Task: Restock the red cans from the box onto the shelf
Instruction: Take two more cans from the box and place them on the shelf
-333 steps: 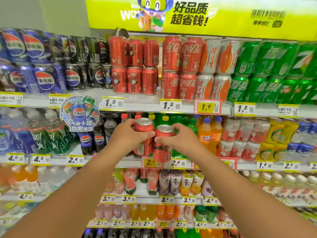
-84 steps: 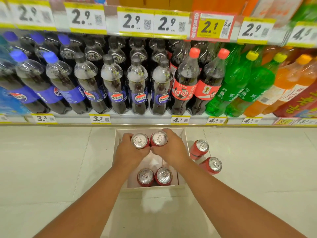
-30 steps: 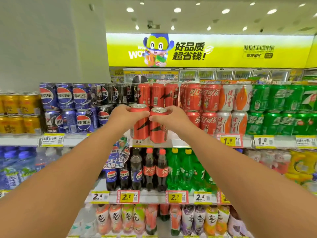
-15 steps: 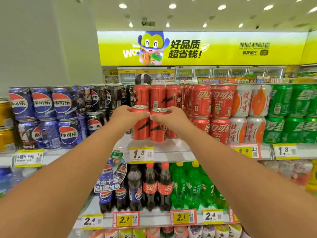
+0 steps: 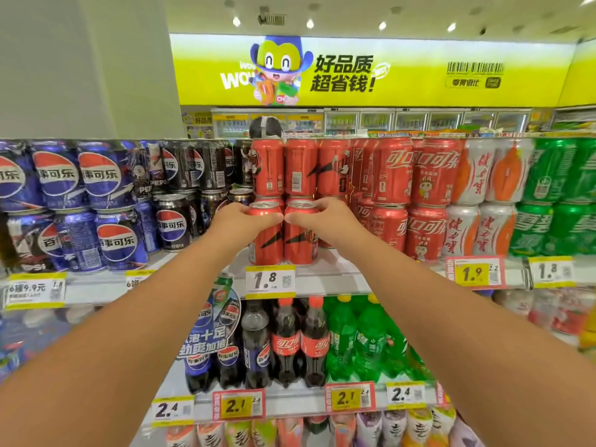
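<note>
My left hand (image 5: 240, 221) grips a red can (image 5: 266, 245) near its top. My right hand (image 5: 325, 221) grips a second red can (image 5: 300, 245) right beside it. Both cans stand upright and touch each other at the front edge of the top shelf (image 5: 325, 279), above the 1.8 price tag (image 5: 270, 281). Behind and above them stand more red cans (image 5: 300, 167) of the same kind, stacked two high. The box is out of view.
Blue and black Pepsi cans (image 5: 109, 204) fill the shelf to the left. Red Coca-Cola cans (image 5: 425, 201), white-orange cans and green cans stand to the right. Cola and green soda bottles (image 5: 303, 343) line the shelf below. Another person's head (image 5: 266, 128) shows behind the shelf.
Both hands carried the two cans up from the box on the floor and forward to the top shelf. In the last half second the cans went down onto the shelf's front edge.
</note>
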Motion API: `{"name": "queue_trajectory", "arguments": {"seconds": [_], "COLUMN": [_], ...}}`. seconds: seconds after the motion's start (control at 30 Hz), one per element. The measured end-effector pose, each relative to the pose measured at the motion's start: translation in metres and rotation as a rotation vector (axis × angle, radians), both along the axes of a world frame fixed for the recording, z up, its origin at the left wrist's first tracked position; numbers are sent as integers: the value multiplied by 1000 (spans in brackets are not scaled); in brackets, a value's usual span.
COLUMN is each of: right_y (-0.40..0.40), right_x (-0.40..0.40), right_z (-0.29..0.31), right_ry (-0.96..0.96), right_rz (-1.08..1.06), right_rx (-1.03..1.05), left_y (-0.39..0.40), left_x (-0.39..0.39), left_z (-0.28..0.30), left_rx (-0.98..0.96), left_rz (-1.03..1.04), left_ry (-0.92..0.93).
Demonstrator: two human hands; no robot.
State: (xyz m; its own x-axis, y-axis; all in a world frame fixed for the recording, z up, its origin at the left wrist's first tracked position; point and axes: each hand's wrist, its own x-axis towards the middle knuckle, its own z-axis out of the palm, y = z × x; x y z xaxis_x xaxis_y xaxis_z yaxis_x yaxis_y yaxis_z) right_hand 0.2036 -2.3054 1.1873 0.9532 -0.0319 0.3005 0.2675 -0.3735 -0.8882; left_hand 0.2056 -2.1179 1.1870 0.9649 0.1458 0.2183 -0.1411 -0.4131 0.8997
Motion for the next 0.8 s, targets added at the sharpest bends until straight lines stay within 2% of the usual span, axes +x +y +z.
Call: {"name": "queue_trajectory", "arguments": {"seconds": [0.17,0.33,0.5,0.67,0.8], "right_y": [1,-3,-19,-38,-47], "right_x": [-4,-15,-29,-59,-89], "right_z": [-7,-15,-22,-32,-48], "right_ry": [11,14,1,-39,-217], "right_rz": [27,-31,-90,-115,-138], "right_rx": [35,7,-104,-249,-460], "left_y": [1,1,4,-1,-9], "left_x": [-5,-13,-31,-67,-97], "left_z": [-5,-11,-15,-22,-40], "left_rx": [7,47,120,326,570], "left_rz": [-8,-23,102,170,233], "left_ry": [-17,-42,-56,-104,-137]}}
